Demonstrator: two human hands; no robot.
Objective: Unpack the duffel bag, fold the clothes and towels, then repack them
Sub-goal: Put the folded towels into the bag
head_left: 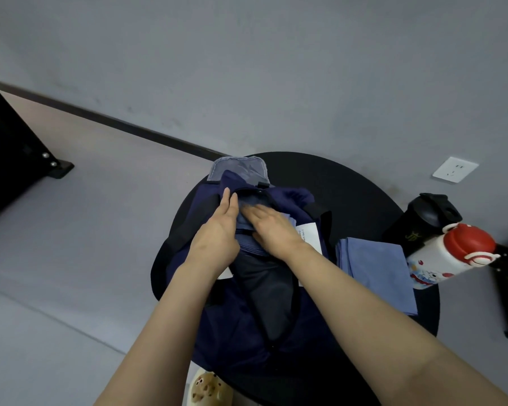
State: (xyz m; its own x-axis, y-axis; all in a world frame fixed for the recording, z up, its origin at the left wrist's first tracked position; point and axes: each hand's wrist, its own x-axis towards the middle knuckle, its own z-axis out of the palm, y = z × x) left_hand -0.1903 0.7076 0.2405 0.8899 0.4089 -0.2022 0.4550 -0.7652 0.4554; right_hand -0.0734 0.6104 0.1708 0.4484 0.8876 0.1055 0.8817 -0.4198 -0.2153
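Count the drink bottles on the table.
2. The black bottle stands at the table's right edge; the white red-capped bottle stands just in front of it. None seem hidden.

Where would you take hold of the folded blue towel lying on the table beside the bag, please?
Probably at its near right corner, from the front. The folded blue towel lies flat with that corner overhanging the round black table; the white bottle crowds its far right side, the duffel bag its left.
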